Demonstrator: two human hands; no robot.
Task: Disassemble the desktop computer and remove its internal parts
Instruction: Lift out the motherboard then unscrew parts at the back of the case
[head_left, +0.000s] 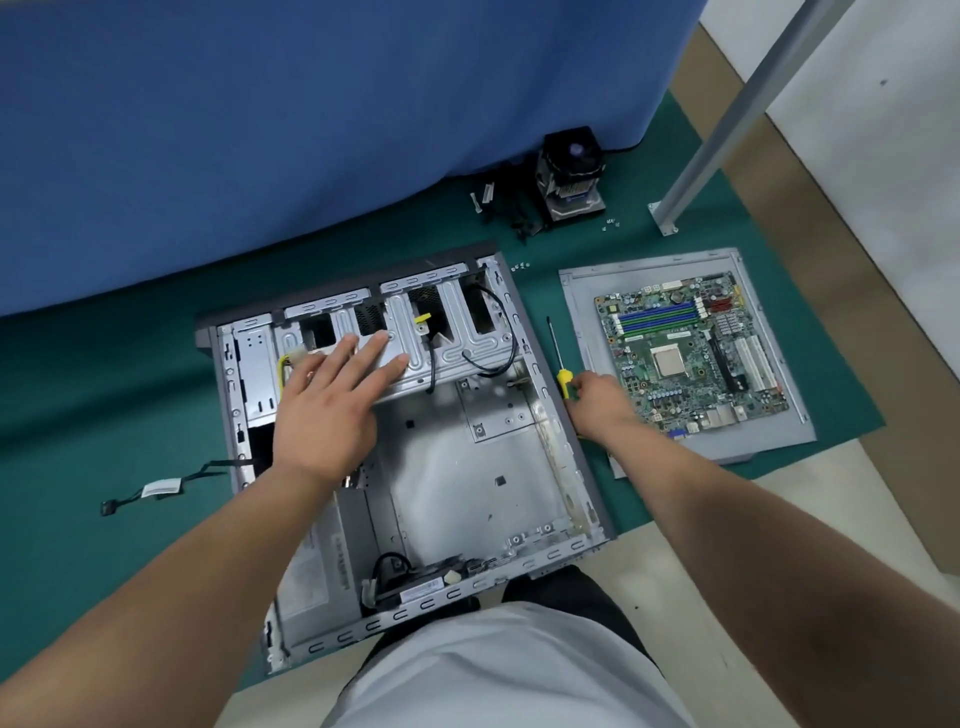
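Motherboard (688, 358) sits on the side panel (582, 312) at 3 o'clock, cooler (569, 174) at 12. Open case (498, 467) dead center: left hand (332, 400) flat on its drive cage (467, 338), right hand (597, 397) gripping the yellow screwdriver (558, 358) just beside it.

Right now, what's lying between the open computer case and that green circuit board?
In the head view, a yellow-handled screwdriver lies on the green mat between the case and the motherboard, with the right hand gripping its handle.
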